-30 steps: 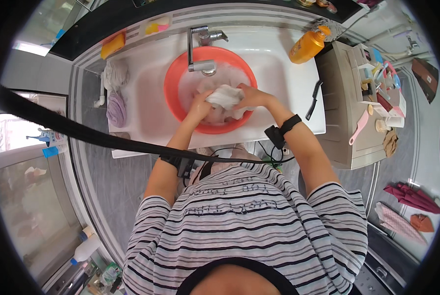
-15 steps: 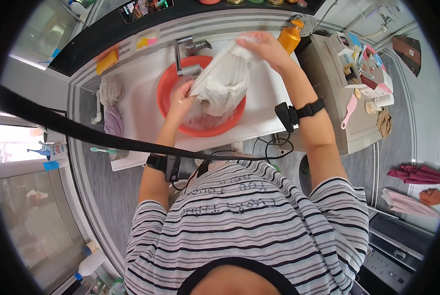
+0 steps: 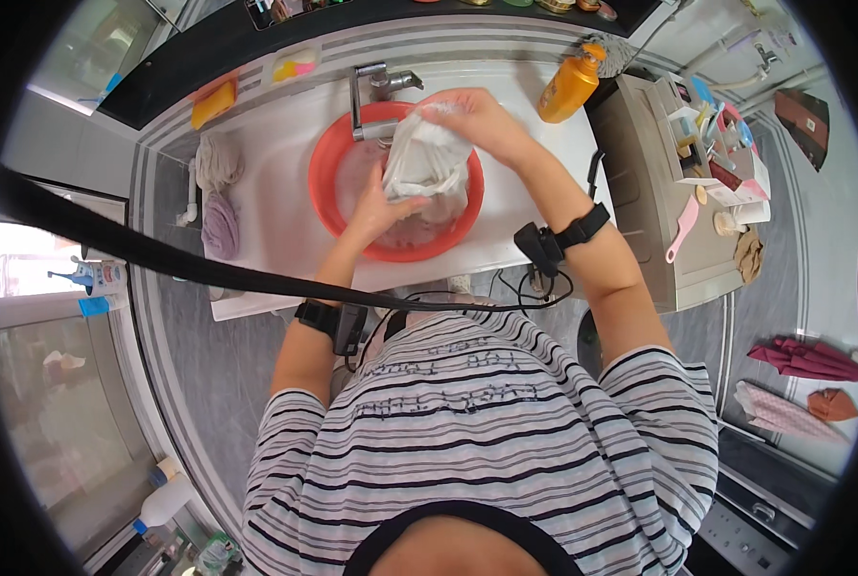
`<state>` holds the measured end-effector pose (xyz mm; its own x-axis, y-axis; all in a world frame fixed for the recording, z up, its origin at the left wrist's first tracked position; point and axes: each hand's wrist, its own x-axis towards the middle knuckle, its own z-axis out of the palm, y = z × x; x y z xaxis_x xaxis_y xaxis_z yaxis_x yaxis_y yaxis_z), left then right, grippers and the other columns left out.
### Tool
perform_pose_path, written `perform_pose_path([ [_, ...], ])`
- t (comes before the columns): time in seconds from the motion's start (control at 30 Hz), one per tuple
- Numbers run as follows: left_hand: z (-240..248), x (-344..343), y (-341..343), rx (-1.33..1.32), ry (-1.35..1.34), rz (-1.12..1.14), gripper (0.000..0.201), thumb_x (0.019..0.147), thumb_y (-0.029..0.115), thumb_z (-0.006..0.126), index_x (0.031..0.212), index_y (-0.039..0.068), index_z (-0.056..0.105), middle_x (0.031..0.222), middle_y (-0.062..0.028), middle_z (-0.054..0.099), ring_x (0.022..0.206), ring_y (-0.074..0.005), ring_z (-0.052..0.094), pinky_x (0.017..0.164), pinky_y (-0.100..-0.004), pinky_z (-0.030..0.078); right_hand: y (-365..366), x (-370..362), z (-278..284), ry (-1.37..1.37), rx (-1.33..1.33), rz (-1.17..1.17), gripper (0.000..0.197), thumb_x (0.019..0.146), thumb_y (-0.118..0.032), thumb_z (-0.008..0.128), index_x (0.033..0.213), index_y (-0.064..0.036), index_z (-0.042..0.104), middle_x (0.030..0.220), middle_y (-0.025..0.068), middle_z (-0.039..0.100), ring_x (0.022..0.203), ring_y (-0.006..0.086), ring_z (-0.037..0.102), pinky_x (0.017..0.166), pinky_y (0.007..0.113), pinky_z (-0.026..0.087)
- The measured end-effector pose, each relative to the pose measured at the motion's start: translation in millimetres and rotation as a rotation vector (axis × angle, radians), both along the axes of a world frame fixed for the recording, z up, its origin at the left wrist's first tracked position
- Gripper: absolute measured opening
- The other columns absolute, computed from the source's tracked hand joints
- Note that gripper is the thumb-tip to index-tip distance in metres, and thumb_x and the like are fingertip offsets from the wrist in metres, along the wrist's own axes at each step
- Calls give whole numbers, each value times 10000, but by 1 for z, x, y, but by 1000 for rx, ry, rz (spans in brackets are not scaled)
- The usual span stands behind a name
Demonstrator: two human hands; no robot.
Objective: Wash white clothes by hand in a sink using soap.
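Note:
A wet, bunched white cloth (image 3: pixel 427 158) hangs over an orange-red basin (image 3: pixel 325 182) of cloudy, sudsy water. At its upper end, my right hand (image 3: pixel 472 117) is closed on the fabric. Lower on the near left side, my left hand (image 3: pixel 379 209) grips the cloth, thumb laid across the front and the other fingers partly hidden at its edge. The lower part of the cloth reaches down to the water. Just left of the bundle, the spout of a metal faucet (image 3: pixel 376 130) extends over the basin.
The basin stands in a white sink (image 3: pixel 275 206). An orange pump bottle (image 3: pixel 570 86) is at the back right, and crumpled cloths (image 3: pixel 220 226) lie at the left end. A black strap (image 3: pixel 208 274) crosses the view. Right of the sink is a cabinet (image 3: pixel 679 245) holding toiletries.
The cloth was stretched between my hands and is now gathered into a shorter bundle. My right hand has come left and down, and my left hand has shifted right along the cloth.

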<state>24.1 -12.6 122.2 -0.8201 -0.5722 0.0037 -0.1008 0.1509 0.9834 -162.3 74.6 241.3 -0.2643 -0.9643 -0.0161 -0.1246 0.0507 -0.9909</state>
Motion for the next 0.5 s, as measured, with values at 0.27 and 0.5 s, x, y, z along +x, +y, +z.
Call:
perform_pose_path([
  [0.27,-10,-31,28,-68,-251,-250,618,698,243,770,1193,-9,498,1115,-111,581,1040,-197,553,880,-337,448,6,31,-57,-106,82,173,503,846,-224,636,1281,-32,471,1236,116,535,1093,179,528,898,301,434],
  [0.5,-19,-64,28,767,79,-59,428,774,183,704,1133,5,554,1094,-95,608,961,-181,605,803,-335,495,22,-26,-57,385,-96,-127,660,821,-340,656,1314,9,392,1302,205,458,1207,257,455,955,347,404],
])
